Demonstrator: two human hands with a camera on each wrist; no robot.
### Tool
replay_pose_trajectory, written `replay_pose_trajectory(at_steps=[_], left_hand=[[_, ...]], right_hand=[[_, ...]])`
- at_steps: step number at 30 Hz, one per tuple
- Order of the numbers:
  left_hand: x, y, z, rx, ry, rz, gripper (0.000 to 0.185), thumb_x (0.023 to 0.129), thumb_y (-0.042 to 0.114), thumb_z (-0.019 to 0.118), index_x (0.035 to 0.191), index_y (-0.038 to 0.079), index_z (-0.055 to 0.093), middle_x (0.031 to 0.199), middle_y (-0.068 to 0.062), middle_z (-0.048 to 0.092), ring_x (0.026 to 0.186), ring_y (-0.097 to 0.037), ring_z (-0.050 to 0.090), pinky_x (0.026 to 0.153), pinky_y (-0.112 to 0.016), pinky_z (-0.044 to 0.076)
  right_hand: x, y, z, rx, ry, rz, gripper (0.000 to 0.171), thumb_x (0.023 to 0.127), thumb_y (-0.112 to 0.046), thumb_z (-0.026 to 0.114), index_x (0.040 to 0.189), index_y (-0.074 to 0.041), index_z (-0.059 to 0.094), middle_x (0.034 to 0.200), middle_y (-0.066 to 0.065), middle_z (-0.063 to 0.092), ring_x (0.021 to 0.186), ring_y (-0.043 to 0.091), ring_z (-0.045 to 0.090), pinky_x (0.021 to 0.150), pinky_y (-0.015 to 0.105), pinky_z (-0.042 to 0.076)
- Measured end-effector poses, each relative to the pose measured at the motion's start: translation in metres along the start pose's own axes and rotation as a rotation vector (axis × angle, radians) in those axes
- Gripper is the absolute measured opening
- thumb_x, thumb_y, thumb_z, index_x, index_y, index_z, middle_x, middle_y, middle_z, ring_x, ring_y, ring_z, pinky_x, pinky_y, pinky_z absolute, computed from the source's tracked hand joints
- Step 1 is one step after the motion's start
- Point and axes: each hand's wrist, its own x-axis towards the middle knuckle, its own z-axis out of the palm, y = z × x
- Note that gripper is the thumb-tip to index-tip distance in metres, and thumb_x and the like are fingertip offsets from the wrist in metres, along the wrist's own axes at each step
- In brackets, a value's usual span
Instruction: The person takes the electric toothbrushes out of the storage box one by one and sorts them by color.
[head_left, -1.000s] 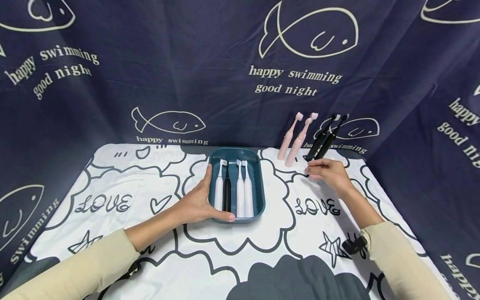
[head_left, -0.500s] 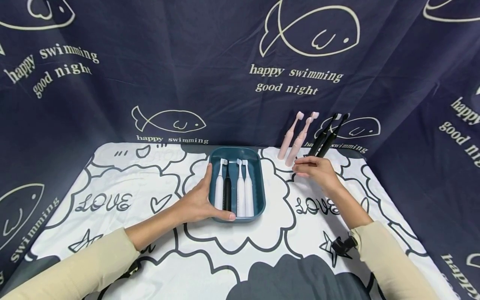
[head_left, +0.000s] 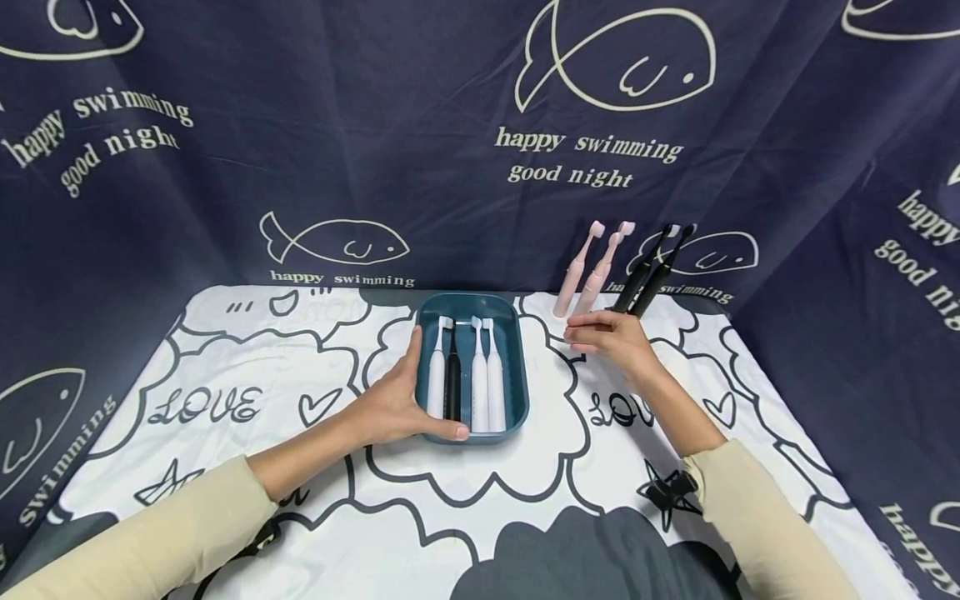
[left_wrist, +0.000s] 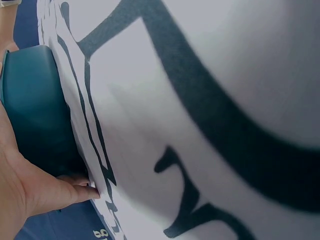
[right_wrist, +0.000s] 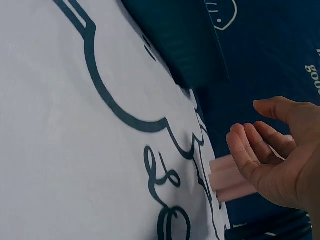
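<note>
Probably the likeliest trouble is a topple: three pink toothbrushes (head_left: pixel 596 282) stand upright on narrow ends at about 11 o'clock from the right hand (head_left: pixel 611 337), whose parted, half-bent fingers hold nothing that shows, and a nudge could tip one into the two black toothbrushes (head_left: pixel 654 285) at 3 o'clock from them. Whether a fingertip touches the nearest pink handle, I cannot tell. The left hand (head_left: pixel 397 408) grips the blue tray (head_left: pixel 515 392) at its 7 o'clock corner, thumb along the 6 o'clock rim; an uneven pull might slew it and roll the white toothbrushes (head_left: pixel 497 383) lying inside. The upright brushes stand close to the tablecloth's (head_left: pixel 555 400) 12 o'clock edge, so the navy curtain (head_left: pixel 450 167) leaves little room behind; from the tray, wider room opens toward 4 and 6 o'clock.
</note>
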Motion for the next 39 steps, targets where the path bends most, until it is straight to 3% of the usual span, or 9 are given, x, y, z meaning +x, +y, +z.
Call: replay_pose_trajectory(at_steps=[20,33,39], left_hand=[[0.001,0.001,0.0,-0.003,-0.002,-0.004,0.176,0.066,0.071,0.103,0.179,0.026,-0.023,0.19,-0.019,0.012,0.173,-0.04,0.028,0.134,-0.065,0.036],[0.001,0.001,0.0,-0.017,0.003,0.011,0.176,0.066,0.068,0.105,0.18,0.023,-0.022,0.189,-0.02,0.017,0.171,-0.038,0.033,0.135,-0.064,0.036],[0.001,0.0,0.001,-0.016,0.007,0.015,0.176,0.066,0.068,0.105,0.18,0.023,-0.022,0.189,-0.02,0.018,0.169,-0.038,0.035,0.134,-0.064,0.037]], right_hand=[[0.002,-0.008,0.036,0.105,-0.036,0.023,0.043,0.105,-0.001,0.073,0.141,0.021,0.063,0.098,-0.007,0.083,0.095,0.004,0.082,0.093,0.025,0.067],[-0.002,-0.023,0.061,0.182,-0.042,-0.045,0.035,0.107,0.002,0.07,0.136,0.021,0.067,0.098,-0.002,0.083,0.094,0.009,0.083,0.091,0.028,0.068],[-0.002,-0.028,0.071,0.19,-0.064,-0.066,0.034,0.107,0.003,0.069,0.136,0.021,0.067,0.105,0.005,0.084,0.094,0.011,0.083,0.092,0.031,0.069]])
